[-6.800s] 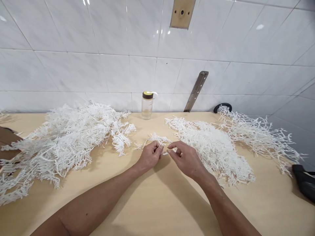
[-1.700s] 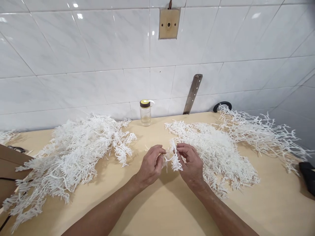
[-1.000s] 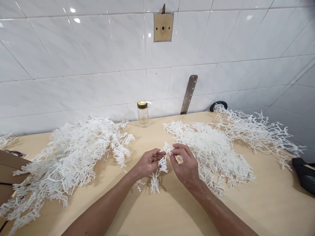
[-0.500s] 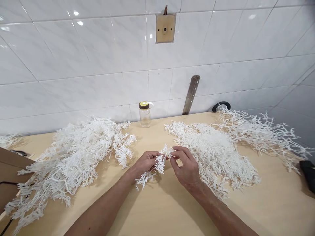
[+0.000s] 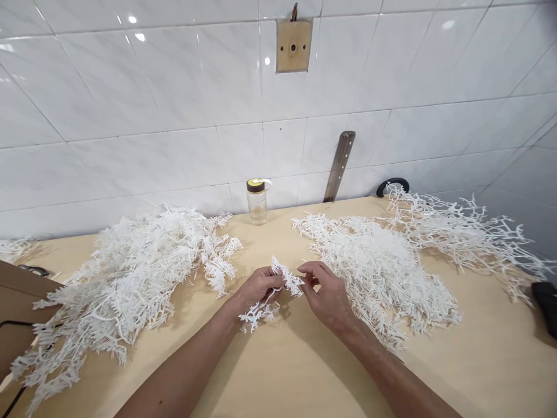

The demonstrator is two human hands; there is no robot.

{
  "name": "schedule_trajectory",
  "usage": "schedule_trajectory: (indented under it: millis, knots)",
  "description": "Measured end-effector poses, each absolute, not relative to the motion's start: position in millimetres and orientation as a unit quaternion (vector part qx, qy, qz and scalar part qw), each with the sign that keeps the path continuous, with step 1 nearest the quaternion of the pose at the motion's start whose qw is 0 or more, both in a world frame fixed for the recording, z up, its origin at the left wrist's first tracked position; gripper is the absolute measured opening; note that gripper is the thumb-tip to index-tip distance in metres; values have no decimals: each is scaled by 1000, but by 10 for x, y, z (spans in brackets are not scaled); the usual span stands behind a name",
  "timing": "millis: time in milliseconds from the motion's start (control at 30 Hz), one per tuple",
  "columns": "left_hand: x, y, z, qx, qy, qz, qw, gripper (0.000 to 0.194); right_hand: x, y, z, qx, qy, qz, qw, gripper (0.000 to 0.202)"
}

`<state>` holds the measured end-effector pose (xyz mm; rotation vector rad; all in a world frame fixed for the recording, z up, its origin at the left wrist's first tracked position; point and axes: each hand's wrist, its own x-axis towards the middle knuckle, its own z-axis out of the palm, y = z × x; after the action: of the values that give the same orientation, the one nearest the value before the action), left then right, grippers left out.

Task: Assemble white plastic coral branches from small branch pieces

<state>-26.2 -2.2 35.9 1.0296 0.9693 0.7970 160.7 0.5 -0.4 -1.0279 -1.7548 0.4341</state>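
My left hand (image 5: 260, 286) is closed on a white, branching, coral-like plastic sprig (image 5: 289, 280). Part of the sprig rises past the thumb, and another frilly piece (image 5: 256, 316) hangs beneath the palm. My right hand (image 5: 325, 293) is at the sprig's right end, thumb and forefinger pinched together at its tips; exactly what lies between them is hard to make out. To the left spreads a large heap of similar frilly white sprigs (image 5: 143, 273). A pile of thinner white pieces (image 5: 383, 267) lies just beyond my right hand.
A clear jar with a brown-and-yellow lid (image 5: 257, 202) stands near the tiled wall. A metal strip (image 5: 339, 167) leans there, beside a black ring-shaped object (image 5: 393, 184). More white branches (image 5: 465, 232) lie far right, near a black object (image 5: 545, 307). A cardboard box (image 5: 26, 307) sits at left.
The sprig has turned in my left hand, its upper part now tipping left and its frilly end pointing right. My right fingers have shifted slightly down and left.
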Motion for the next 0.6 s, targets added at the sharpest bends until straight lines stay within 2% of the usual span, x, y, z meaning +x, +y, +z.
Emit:
schedule_trajectory:
  millis: [167, 267, 600]
  knots:
    - [-286, 15, 385, 477, 491, 340, 645, 22, 1704, 24, 69, -449, -652, 378, 480, 30]
    - [-271, 20, 378, 485, 508, 320, 637, 23, 1718, -6, 161, -421, -661, 434, 445, 32]
    - [-172, -55, 459, 496, 536, 312, 608, 18, 1640, -72, 183, -475, -732, 325, 363, 29]
